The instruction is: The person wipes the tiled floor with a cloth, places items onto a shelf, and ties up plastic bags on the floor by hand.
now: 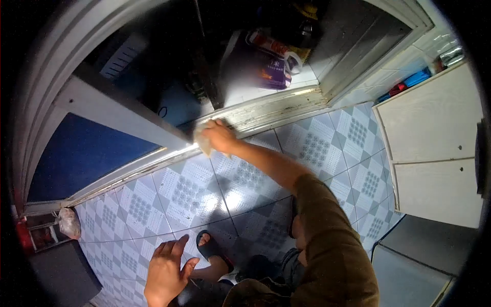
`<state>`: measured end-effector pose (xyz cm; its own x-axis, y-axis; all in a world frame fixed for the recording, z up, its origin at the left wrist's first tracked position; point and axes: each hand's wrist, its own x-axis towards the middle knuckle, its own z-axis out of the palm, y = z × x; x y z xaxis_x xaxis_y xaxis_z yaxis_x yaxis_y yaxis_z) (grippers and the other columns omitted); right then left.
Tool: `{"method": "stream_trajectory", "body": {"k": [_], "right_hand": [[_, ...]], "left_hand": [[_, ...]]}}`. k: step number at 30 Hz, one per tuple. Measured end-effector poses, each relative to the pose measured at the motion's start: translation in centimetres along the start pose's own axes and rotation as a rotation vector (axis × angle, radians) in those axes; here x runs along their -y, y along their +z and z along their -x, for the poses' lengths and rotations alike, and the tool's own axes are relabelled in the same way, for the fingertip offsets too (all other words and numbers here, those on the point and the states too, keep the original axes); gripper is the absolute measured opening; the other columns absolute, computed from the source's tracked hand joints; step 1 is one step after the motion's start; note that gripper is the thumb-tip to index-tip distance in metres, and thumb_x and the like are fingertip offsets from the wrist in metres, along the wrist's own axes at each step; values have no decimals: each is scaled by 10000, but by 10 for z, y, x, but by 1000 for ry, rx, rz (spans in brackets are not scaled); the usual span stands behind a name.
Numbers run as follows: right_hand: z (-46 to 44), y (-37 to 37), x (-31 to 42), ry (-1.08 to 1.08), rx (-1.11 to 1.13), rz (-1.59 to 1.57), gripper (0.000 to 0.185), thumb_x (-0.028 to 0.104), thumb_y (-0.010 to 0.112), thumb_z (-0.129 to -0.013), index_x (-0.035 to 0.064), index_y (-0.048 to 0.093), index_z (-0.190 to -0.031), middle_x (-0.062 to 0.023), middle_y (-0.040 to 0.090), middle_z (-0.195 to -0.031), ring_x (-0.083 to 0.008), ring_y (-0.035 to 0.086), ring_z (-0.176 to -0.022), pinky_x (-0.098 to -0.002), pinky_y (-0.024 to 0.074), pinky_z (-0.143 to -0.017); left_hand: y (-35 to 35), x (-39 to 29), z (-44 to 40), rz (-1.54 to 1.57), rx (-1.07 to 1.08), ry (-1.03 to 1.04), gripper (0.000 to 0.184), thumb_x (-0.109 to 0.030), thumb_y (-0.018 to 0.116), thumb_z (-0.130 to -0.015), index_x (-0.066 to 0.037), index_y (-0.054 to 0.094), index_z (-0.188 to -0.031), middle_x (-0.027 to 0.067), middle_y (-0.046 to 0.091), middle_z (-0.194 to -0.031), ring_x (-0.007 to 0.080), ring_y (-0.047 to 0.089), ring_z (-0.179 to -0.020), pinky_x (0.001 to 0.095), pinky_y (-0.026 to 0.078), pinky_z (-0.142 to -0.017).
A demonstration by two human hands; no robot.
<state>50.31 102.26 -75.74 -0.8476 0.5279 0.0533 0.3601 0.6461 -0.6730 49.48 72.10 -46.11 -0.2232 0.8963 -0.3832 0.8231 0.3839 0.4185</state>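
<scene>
My right hand (219, 135) holds a pale cloth (203, 141) against the lower frame of a sliding door, where the door panel's corner meets the worn sill track (276, 110). The fingers are bent over the cloth. To the left is the door panel with a blue lower pane (92, 156) and a white frame. My left hand (169, 268) hangs in the air above the tiled floor at the bottom, fingers apart, holding nothing.
Behind the opening lie a purple bag (271, 69) and a dark bottle (307, 30). White cabinets (434, 138) stand at the right, a grey box-like surface (414, 266) below them. A plastic bag (69, 223) sits at the left. My sandalled foot (208, 245) is on patterned tiles (189, 189).
</scene>
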Motion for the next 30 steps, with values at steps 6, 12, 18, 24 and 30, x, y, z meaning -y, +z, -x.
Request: {"method": "stream_trajectory", "body": {"k": [6, 12, 18, 24, 30], "right_hand": [[-21, -23, -18, 279, 132, -102, 419, 314, 364, -875, 101, 510, -1205, -194, 423, -1289, -383, 357, -1249, -431, 346, -1002], [84, -167, -193, 421, -246, 531, 284, 315, 477, -878, 114, 648, -983, -124, 623, -994, -260, 596, -895, -400, 488, -756], [135, -141, -313, 74, -659, 113, 209, 80, 528, -812, 13, 592, -999, -110, 561, -1047, -238, 490, -998, -370, 477, -743], [54, -82, -91, 165, -227, -44, 310, 318, 425, -860, 123, 619, -1003, -101, 521, -1153, -331, 504, -1053, -496, 425, -897], [58, -121, -199, 461, -362, 156, 306, 317, 488, -799, 89, 675, -882, -85, 606, -1025, -275, 531, -995, -506, 468, -814]], "left_hand": [[4, -31, -1, 31, 17, -235, 445, -121, 669, -758, 37, 528, -1150, 222, 601, -957, 397, 564, -898, 423, 451, -776], [31, -32, 10, -186, -7, -215, 479, -161, 652, -762, 23, 498, -1176, 210, 593, -973, 376, 539, -905, 427, 432, -802], [42, -76, -13, -373, -40, -132, 538, -156, 705, -670, 11, 511, -1143, 160, 582, -923, 338, 544, -870, 423, 426, -801], [72, -98, -77, -310, 16, 155, 438, -201, 653, -748, 9, 536, -1114, 166, 589, -937, 342, 547, -881, 415, 430, -799], [84, -78, -82, -419, 97, 21, 442, -200, 662, -749, 5, 535, -1120, 156, 594, -941, 327, 552, -892, 411, 424, -814]]}}
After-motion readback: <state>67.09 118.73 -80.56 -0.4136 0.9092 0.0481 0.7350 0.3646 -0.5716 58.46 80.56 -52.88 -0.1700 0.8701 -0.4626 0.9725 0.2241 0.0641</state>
